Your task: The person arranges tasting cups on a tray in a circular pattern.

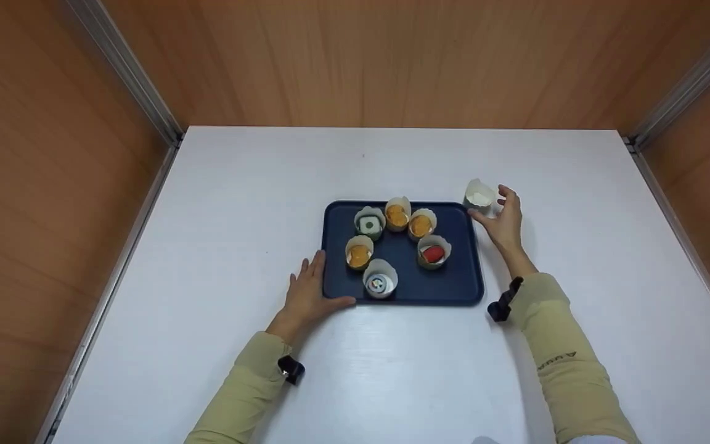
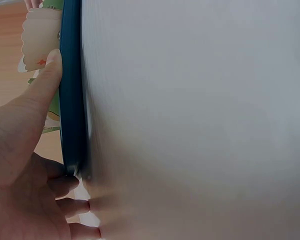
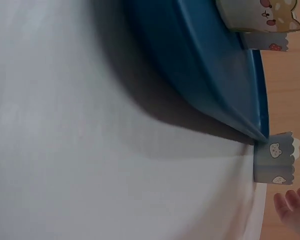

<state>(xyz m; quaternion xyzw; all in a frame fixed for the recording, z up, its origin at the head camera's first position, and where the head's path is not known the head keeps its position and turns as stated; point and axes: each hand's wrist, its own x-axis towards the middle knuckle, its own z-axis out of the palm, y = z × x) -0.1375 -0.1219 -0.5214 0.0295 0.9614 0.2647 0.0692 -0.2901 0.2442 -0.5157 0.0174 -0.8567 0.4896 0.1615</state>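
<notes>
A white paper baking cup (image 1: 480,194) stands on the table just beyond the tray's back right corner; in the right wrist view the same cup (image 3: 274,159) shows small bear faces. My right hand (image 1: 505,222) surrounds it with thumb and fingers spread, and gaps show between fingers and cup. My left hand (image 1: 307,297) rests at the front left corner of the dark blue tray (image 1: 453,290). Its thumb (image 2: 51,70) lies along the front rim, the fingers along the left side. Whatever lies inside the lone cup is unclear.
On the tray stand more paper cups: several with orange pieces, such as this cup (image 1: 359,253), one with a red piece (image 1: 433,253), one with a green-and-white piece (image 1: 369,224), and one with a round blue-white piece (image 1: 378,283). Wooden panels (image 1: 355,61) enclose the white table (image 1: 238,203).
</notes>
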